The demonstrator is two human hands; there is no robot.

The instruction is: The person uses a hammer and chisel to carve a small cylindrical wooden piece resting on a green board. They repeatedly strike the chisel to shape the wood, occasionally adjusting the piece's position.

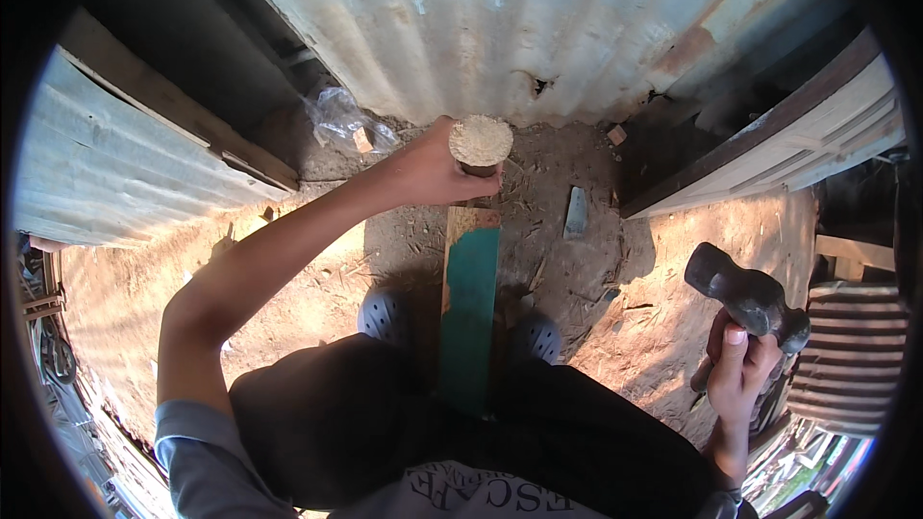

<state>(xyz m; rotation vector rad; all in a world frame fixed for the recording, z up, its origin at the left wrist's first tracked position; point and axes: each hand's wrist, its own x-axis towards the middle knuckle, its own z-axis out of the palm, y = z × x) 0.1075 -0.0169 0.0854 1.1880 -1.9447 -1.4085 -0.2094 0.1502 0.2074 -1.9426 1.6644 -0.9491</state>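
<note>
My left hand (433, 165) reaches forward, its fingers wrapped round an upright wooden piece with a rough, round pale top (480, 140). The piece's lower end is hidden below the hand, so I cannot tell its kind. Just on my side of that hand lies a green-painted wooden board (471, 303), running back between my legs, with bare wood showing at its far end. Off to the right, my right hand (740, 370) grips a dark metal hammer (745, 298) near its head, raised well away from the board.
Corrugated metal sheet (538, 19) stands ahead, with side panels at left and right. On the dirt floor (404, 240) lie a clear plastic bag (341, 120), a grey block (575, 213) and wood chips. My shoes (383, 315) flank the board.
</note>
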